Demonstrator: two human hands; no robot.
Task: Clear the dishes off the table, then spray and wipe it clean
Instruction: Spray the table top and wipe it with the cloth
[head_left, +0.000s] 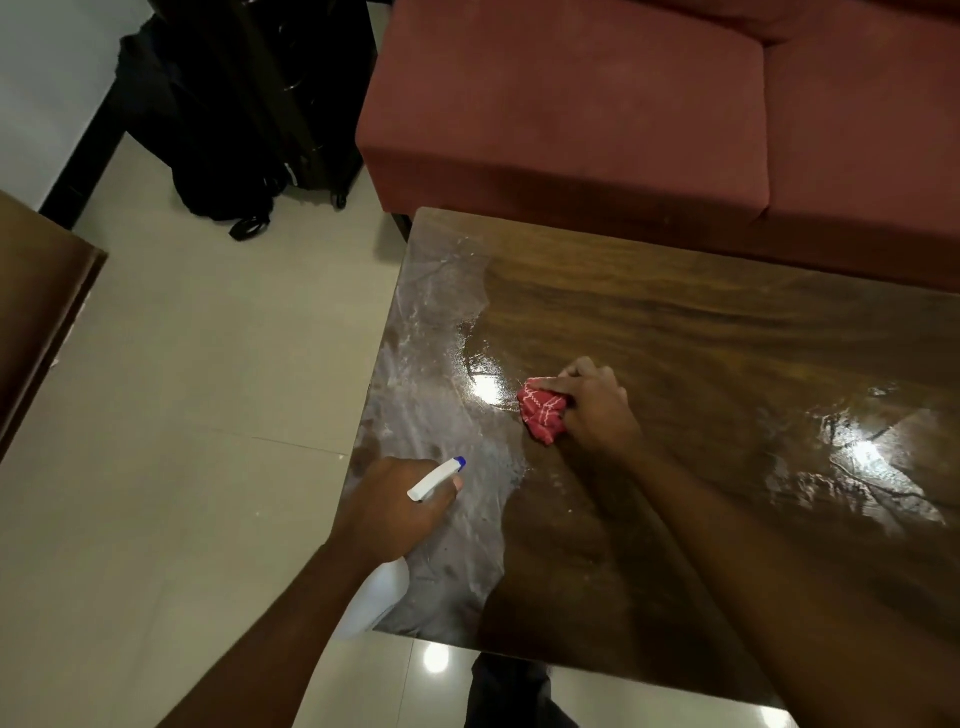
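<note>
No writing can be read. One white spray bottle (435, 480) with a blue nozzle tip sits in the left hand (397, 512), fingers wrapped around its neck, at the wet left edge of the glossy wooden worktop (701, 322). One crumpled red cloth (543, 410), white-stitched, is clenched in the right hand (597, 405) mid-worktop.
</note>
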